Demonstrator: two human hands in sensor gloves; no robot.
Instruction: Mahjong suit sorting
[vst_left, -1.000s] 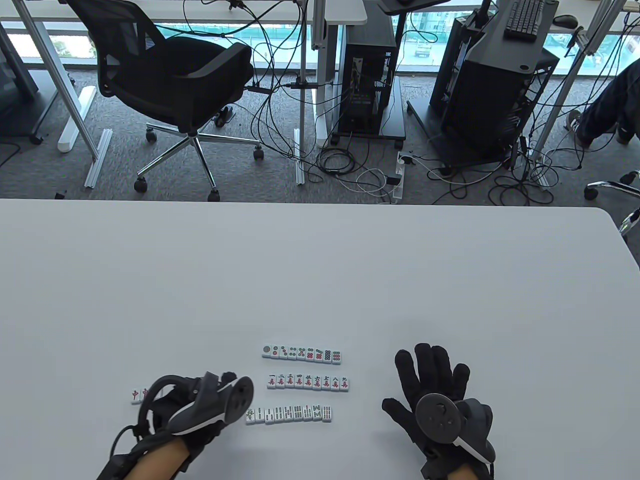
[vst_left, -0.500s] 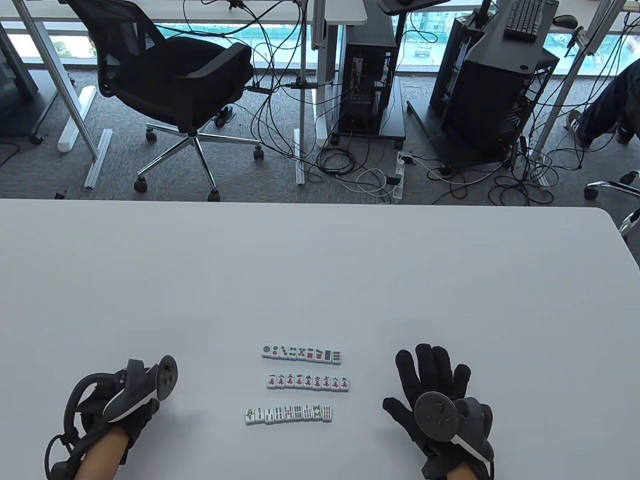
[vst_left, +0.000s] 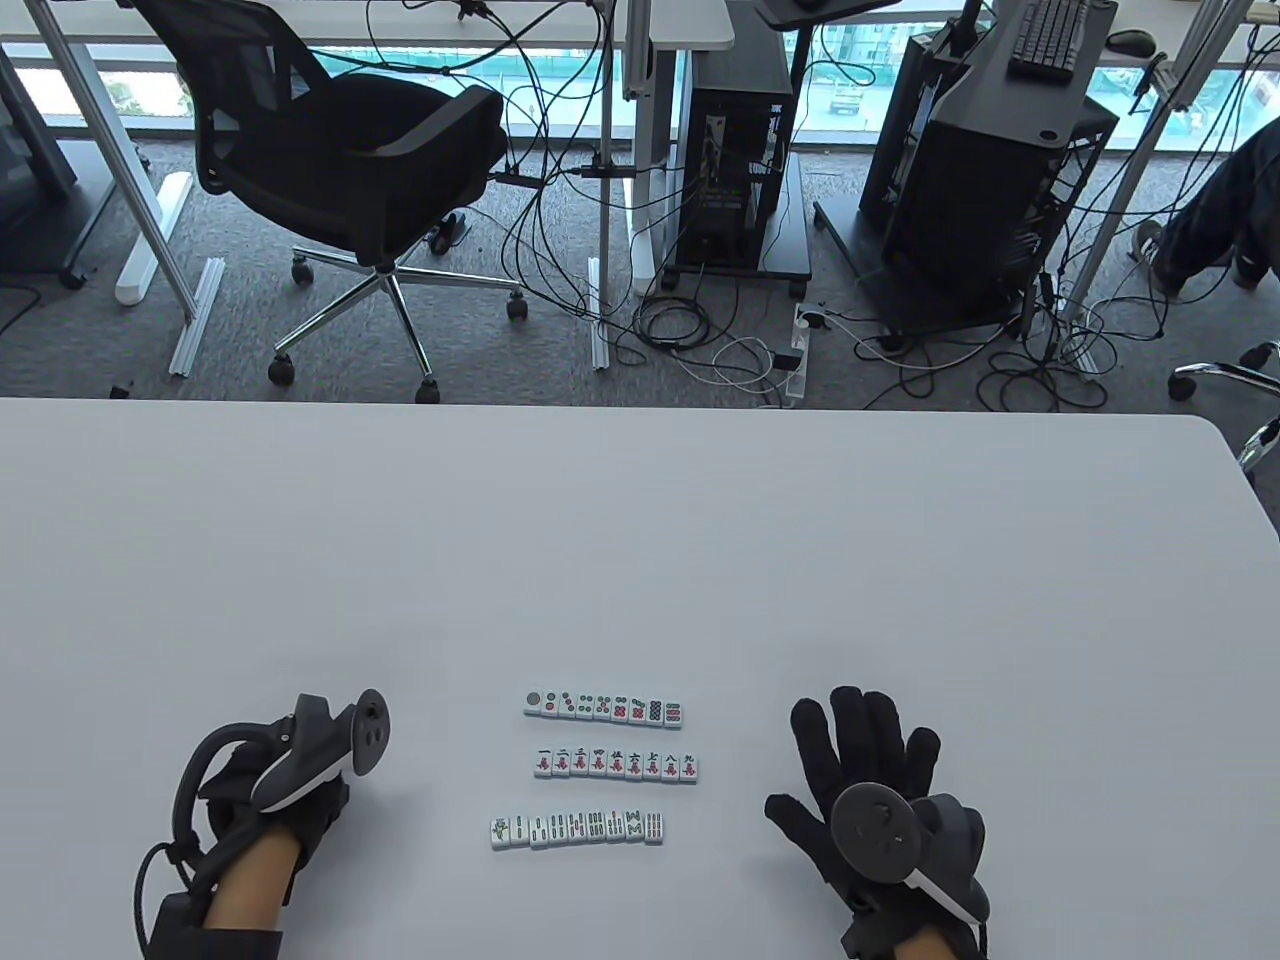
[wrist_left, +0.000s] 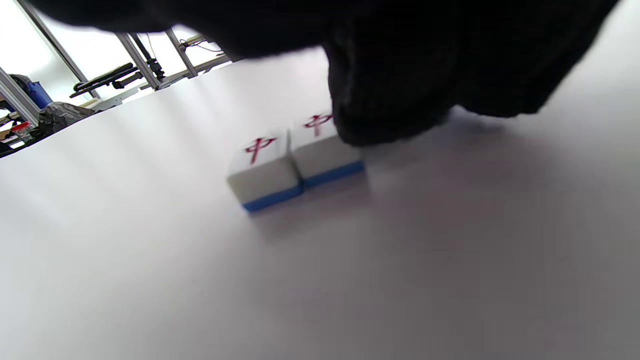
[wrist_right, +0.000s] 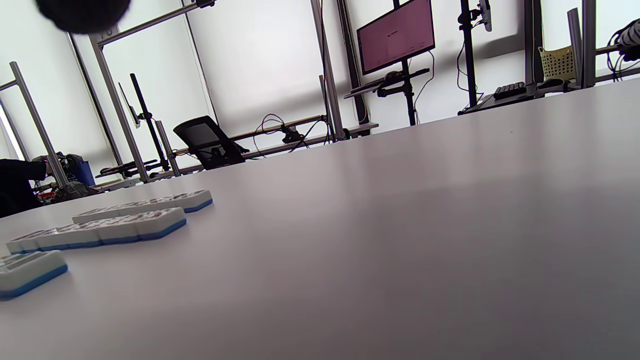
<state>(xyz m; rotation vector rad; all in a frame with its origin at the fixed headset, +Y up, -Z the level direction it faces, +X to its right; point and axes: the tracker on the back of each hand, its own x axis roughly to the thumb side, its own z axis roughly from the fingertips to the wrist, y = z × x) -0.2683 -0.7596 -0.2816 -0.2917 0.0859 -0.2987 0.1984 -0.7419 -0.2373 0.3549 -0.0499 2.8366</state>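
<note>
Three neat rows of mahjong tiles lie face up near the table's front: dots (vst_left: 603, 708), characters (vst_left: 615, 766) and bamboo (vst_left: 577, 828). My left hand (vst_left: 310, 800) is left of the rows, and its tracker covers its fingers in the table view. In the left wrist view, two red-character tiles (wrist_left: 295, 160) sit side by side, and a gloved fingertip (wrist_left: 380, 120) touches the right one's far end. No thumb shows on them. My right hand (vst_left: 865, 760) lies flat to the right of the rows with fingers spread, holding nothing. The right wrist view shows the row ends (wrist_right: 100, 232) from low down.
The white table (vst_left: 640, 540) stretches wide beyond the rows. Behind its far edge stand an office chair (vst_left: 340, 170), computer towers and floor cables. A person's leg shows at the far right edge.
My left hand left the bamboo row's left end, swung left over the two red-character tiles, then came back slightly right. The right hand and the three rows stayed put.
</note>
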